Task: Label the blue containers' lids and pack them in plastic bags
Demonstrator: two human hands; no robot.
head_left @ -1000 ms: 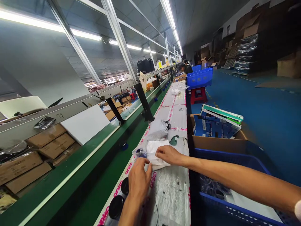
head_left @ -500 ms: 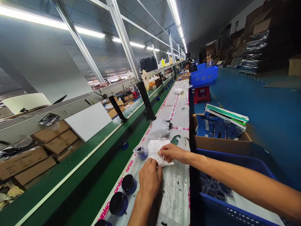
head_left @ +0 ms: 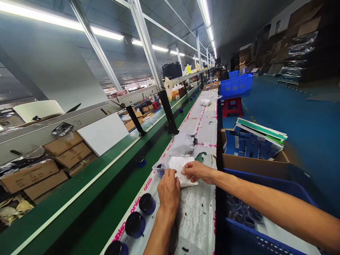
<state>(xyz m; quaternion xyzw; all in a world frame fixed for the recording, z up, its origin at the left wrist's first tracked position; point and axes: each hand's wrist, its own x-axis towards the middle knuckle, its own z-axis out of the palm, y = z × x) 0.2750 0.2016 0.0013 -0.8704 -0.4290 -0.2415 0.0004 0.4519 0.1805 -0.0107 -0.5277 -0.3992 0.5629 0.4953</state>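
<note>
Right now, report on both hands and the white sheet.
Right hand: fingers curled over white sheet. Left hand: at its near-left edge. Clear-wrapped blue item close on its left.

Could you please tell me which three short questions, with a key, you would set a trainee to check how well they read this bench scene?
1. True or false: the right hand is reaching down into the blue basket.
2. What colour is the stool below the blue crate?
A) green
B) red
C) yellow
3. How many black-topped blue containers show in the row beside the left forearm?

Key:
1. False; it is at the white sheet on the bench.
2. B, red.
3. Three; the nearest is cut off by the picture's bottom edge.
</note>
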